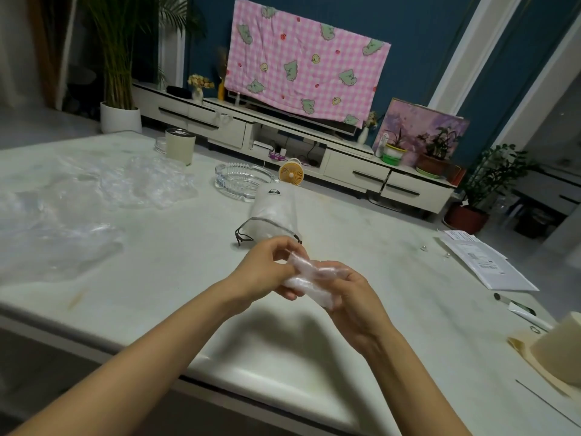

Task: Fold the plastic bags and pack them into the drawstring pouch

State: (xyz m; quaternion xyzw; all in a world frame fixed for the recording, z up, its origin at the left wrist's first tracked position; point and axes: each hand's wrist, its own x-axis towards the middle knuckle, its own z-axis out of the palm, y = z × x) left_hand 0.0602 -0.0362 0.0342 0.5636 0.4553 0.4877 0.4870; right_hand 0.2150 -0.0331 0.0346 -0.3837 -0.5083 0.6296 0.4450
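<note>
Both hands meet above the near part of the table [188,278]. The left hand [264,272] pinches one end of a folded plastic bag [309,276] between thumb and curled fingers. The right hand [349,297] has its fingers curled round the other end from beneath. The bag is a compact, elongated wad of thin clear film, crinkled and glossy, held off the tabletop.

Just beyond the hands lies the drawstring pouch [273,212], a pale, soft sack on its side. Its gathered mouth faces the hands, and a small dark emblem is printed near its far end. A dark cord [243,237] trails from the mouth onto the table. The pouch bulges, and its filling shows through as wrinkled whitish material.

To the left, well apart from the pouch, loose plastic bags [151,180] lie spread in rumpled, transparent sheets. A further sheet [56,243] lies nearer the table's left edge. The tabletop is smooth, pale and faintly marbled, with a rounded front lip.

Behind the pouch stand a ribbed glass ashtray [239,182], a round yellow fan [291,175] and a cream cylindrical canister [179,146]. Printed papers [484,261] lie flat at the right.
</note>
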